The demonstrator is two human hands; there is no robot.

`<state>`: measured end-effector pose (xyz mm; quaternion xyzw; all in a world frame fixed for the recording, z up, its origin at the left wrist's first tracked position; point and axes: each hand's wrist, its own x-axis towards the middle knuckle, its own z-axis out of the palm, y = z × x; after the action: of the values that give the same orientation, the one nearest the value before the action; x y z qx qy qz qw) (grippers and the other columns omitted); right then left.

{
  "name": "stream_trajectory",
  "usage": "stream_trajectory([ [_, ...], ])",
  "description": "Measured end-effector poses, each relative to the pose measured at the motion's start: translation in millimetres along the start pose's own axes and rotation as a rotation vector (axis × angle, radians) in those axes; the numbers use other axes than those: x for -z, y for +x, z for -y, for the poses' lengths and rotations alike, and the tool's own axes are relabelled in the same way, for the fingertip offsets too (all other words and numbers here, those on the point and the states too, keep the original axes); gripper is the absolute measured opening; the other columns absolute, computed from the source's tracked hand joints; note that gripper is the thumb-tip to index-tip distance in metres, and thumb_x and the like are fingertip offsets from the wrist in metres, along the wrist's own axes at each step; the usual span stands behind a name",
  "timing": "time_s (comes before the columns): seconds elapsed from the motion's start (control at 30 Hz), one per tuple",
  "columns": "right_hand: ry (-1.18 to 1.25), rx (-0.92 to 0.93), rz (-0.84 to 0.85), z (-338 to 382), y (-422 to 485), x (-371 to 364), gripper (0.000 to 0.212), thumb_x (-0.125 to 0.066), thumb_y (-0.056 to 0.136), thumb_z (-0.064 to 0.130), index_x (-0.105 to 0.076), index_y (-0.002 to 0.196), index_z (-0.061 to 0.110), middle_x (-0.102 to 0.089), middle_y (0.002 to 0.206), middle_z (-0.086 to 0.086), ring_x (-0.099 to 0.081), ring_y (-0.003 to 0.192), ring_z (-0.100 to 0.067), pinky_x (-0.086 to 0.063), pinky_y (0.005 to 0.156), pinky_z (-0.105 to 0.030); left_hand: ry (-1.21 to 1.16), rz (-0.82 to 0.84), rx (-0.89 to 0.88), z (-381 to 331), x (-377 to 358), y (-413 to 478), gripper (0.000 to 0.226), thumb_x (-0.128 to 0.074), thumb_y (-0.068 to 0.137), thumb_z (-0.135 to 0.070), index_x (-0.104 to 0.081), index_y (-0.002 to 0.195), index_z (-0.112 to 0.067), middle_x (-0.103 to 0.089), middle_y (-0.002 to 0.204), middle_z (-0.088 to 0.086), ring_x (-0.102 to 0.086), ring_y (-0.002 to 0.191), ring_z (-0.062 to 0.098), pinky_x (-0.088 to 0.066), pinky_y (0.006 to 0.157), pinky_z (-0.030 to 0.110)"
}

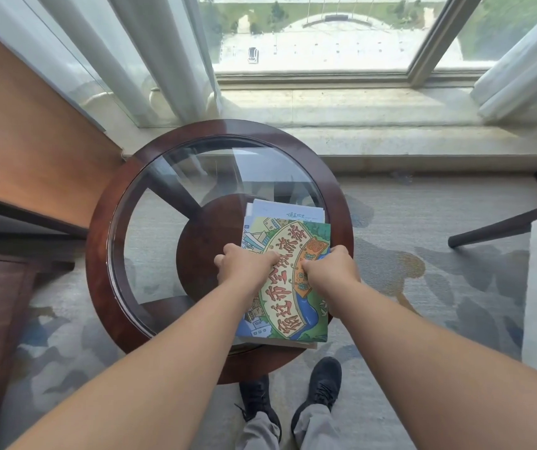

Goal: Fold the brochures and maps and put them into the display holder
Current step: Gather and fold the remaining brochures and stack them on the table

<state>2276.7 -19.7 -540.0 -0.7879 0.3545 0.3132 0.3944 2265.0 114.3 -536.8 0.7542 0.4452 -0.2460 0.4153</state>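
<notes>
Left hand (244,266) and right hand (330,266), two in all, curl their fingers over opposite long edges of one glossy, rectangular cartoon map (288,300), gripping it. It lies atop pale paper sheets (288,212) on one round, glass-topped dark-wood table (96,241).

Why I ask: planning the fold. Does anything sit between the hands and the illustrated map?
Nothing visible: the left hand and right hand hold the illustrated map, topmost on the paper stack.
</notes>
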Motion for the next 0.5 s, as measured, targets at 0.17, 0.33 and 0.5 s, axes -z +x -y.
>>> stream_trajectory([
  [0.17,0.015,-0.005,-0.004,-1.5,0.8,0.2,0.038,-0.065,0.088,0.026,-0.047,0.119,0.013,-0.061,0.118,-0.011,-0.064,0.099,-0.030,-0.056,0.086,-0.046,-0.140,0.118,0.064,-1.0,1.4,0.9,0.046,-0.078,0.076,-0.035,-0.063,0.112,-0.011,-0.073,0.097,0.006,-0.073,0.080,0.026,-0.060,0.079,0.042],
  [0.33,0.070,0.003,0.008,-5.7,0.9,0.7,0.035,-0.065,0.088,0.025,-0.048,0.115,0.011,-0.061,0.116,-0.012,-0.065,0.100,-0.033,-0.055,0.086,-0.049,-0.203,0.194,0.044,-1.1,4.1,1.0,0.025,-0.076,0.077,-0.026,-0.070,0.098,-0.014,-0.077,0.083,0.006,-0.075,0.072,0.027,-0.061,0.077,0.045],
  [0.5,0.135,0.009,0.056,-11.5,-1.0,5.0,0.030,-0.065,0.088,0.024,-0.049,0.112,0.015,-0.062,0.113,-0.010,-0.066,0.094,-0.030,-0.057,0.083,-0.049,-0.315,0.224,-0.037,12.4,4.8,1.7,0.030,-0.078,0.077,-0.022,-0.063,0.102,-0.015,-0.077,0.088,0.005,-0.076,0.073,0.026,-0.062,0.074,0.048],
])
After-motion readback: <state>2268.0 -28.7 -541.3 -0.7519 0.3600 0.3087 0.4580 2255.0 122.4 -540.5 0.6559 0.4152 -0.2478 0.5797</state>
